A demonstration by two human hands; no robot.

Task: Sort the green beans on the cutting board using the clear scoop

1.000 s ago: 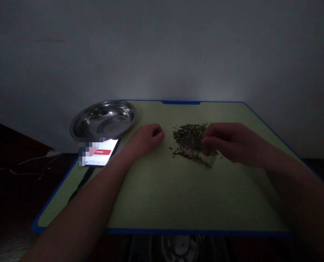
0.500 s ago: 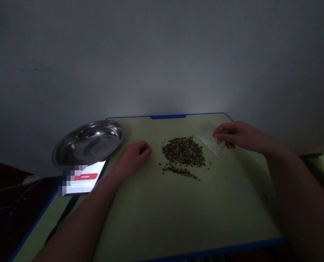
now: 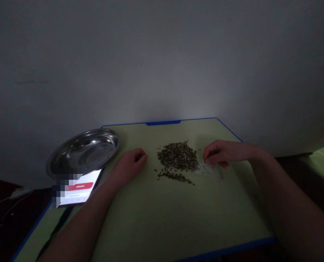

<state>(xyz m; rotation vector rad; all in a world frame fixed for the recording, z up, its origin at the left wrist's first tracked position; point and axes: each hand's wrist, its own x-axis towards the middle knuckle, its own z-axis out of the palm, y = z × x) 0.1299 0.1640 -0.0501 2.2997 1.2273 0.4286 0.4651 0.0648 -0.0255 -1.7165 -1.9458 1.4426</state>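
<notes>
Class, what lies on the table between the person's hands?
In the head view, a heap of small dark grains, a strip of more grains and part of a clear piece lie between the left hand and right hand.

no label, brand, number or word can be read. the only marks like writing stand on the lit screen (image 3: 74, 192) of a device that lies by the left edge of the worktop (image 3: 151, 218). a red bar (image 3: 87, 186) crosses the white screen and bears a short white mark at its middle, too small and blurred to make out. the faint grey marks below it are illegible too. pixel blocks (image 3: 62, 185) hide the screen's left part.
</notes>
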